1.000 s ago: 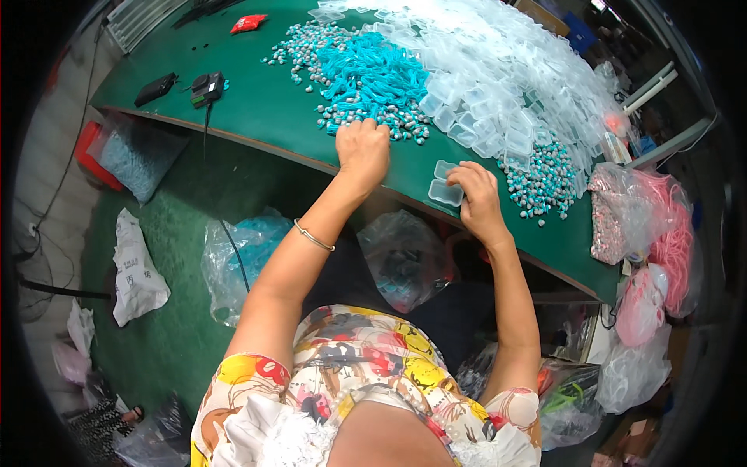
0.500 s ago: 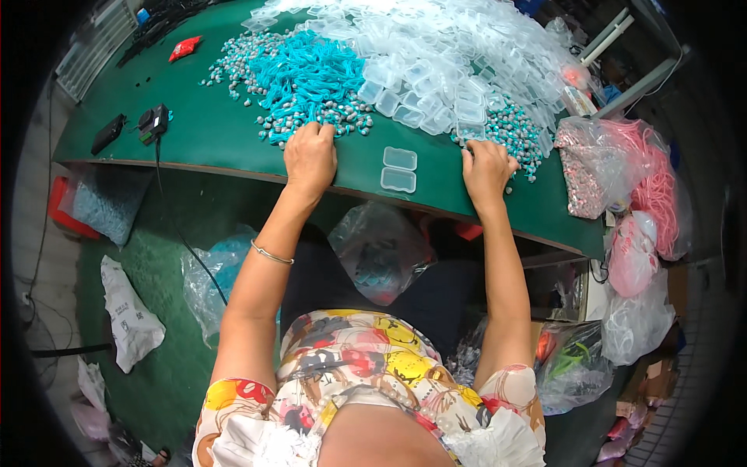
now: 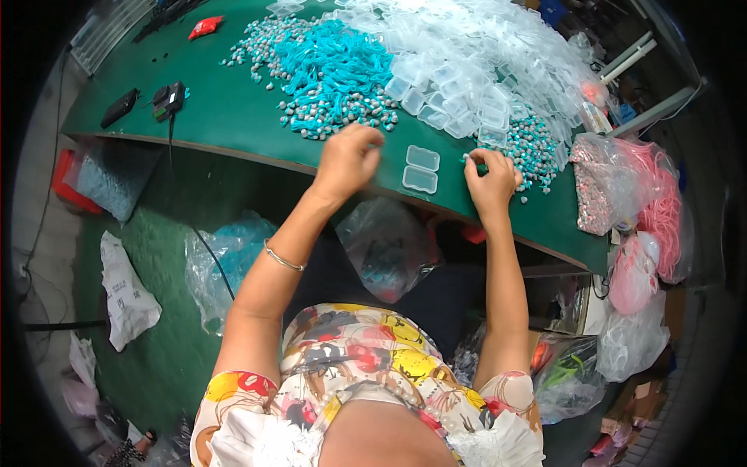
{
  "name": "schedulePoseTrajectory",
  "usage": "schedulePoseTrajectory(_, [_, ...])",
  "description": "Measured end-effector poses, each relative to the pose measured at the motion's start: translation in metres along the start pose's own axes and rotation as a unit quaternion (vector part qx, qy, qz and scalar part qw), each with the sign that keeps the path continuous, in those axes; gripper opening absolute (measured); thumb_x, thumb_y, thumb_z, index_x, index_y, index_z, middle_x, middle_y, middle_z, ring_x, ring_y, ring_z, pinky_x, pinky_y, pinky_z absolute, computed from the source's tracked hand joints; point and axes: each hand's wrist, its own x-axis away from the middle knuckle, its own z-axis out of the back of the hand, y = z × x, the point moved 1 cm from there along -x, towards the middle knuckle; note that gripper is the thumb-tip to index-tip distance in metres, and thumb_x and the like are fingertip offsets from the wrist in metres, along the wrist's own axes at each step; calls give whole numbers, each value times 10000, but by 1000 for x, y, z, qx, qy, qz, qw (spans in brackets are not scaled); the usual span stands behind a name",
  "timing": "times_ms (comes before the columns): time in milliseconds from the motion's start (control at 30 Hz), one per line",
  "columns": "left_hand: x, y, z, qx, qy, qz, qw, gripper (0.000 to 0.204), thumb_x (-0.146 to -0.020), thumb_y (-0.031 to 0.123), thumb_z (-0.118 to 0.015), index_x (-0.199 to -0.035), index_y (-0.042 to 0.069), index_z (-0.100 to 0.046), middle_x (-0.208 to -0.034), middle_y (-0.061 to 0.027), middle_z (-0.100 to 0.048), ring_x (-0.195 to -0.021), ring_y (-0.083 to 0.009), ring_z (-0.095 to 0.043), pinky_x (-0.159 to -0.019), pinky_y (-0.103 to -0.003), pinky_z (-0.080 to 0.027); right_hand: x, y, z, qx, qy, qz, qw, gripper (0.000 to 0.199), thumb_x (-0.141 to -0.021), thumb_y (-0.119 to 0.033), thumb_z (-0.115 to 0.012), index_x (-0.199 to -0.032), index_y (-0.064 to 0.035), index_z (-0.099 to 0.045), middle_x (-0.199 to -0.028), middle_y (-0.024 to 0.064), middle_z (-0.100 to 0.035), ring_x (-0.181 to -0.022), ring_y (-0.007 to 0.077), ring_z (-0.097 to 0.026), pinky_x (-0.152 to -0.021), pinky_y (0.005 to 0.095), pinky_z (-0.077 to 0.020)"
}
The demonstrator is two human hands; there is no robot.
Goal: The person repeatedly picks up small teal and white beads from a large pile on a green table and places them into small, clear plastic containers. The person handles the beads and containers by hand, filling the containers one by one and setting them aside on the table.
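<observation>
My left hand [image 3: 349, 161] is above the table just in front of the teal cord pile [image 3: 336, 58]. Its fingers are curled together and slightly blurred; what they hold, if anything, is hidden. My right hand [image 3: 492, 180] pinches a small grey-and-teal bead [image 3: 466, 157] between thumb and finger, beside a pile of similar beads [image 3: 531, 148]. Between my hands a small clear plastic box [image 3: 421, 180] lies open, its lid [image 3: 422, 158] folded back away from me. Grey beads [image 3: 354, 110] lie at the near end of the cords.
A big heap of clear plastic boxes [image 3: 482, 54] covers the back of the green table [image 3: 226, 124]. Bags with pink cords [image 3: 650, 175] hang over the right edge. A black device with a cable [image 3: 168, 100] sits at left. A plastic bag [image 3: 387, 245] is below the table edge.
My left hand has lifted off the near edge of the cord pile and moved right, toward the clear box. My right hand has stayed near the bead pile, its fingers now pinched. The view has shifted slightly.
</observation>
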Motion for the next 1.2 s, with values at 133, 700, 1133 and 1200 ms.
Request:
schedulePoseTrajectory(133, [9, 29, -23, 85, -110, 17, 990, 112, -787, -5, -671, -893, 25, -689, -849, -111, -659, -727, -224, -661, -623, -334, -518, 23, -41, 12, -127, -18, 31, 991, 104, -748, -144, -750, -826, -156, -682, -826, -27, -655, -863, 196, -604, -865, 399, -340])
schedulePoseTrajectory(700, [15, 25, -26, 22, -139, -55, 988, 313, -784, 102, -731, -1078, 20, -663, -1046, -137, -586, -881, -316, -622, -753, -417, -514, 12, -54, 15, -77, -119, 123, 982, 102, -765, -178, -779, -831, -138, -712, -892, -11, -655, -910, 212, -604, -917, 448, -346])
schedulePoseTrajectory(1133, [18, 15, -26, 3, -150, -79, 985, 353, -734, 132, -792, -1045, 27, -662, -1006, -129, -580, -907, -325, -610, -771, -422, -511, -1, -58, 18, -65, -160, 174, 970, 106, -767, -204, -774, -796, -133, -701, -878, 0, -647, -909, 221, -602, -895, 453, -360])
schedulePoseTrajectory(1200, [18, 12, -28, -1, -148, -89, 985, 370, -745, 149, -794, -1071, 38, -655, -1026, -132, -584, -908, -328, -614, -774, -416, -515, -4, -57, 23, -58, -189, 174, 965, 114, -769, -215, -773, -788, -129, -700, -866, 3, -647, -903, 224, -603, -895, 450, -362])
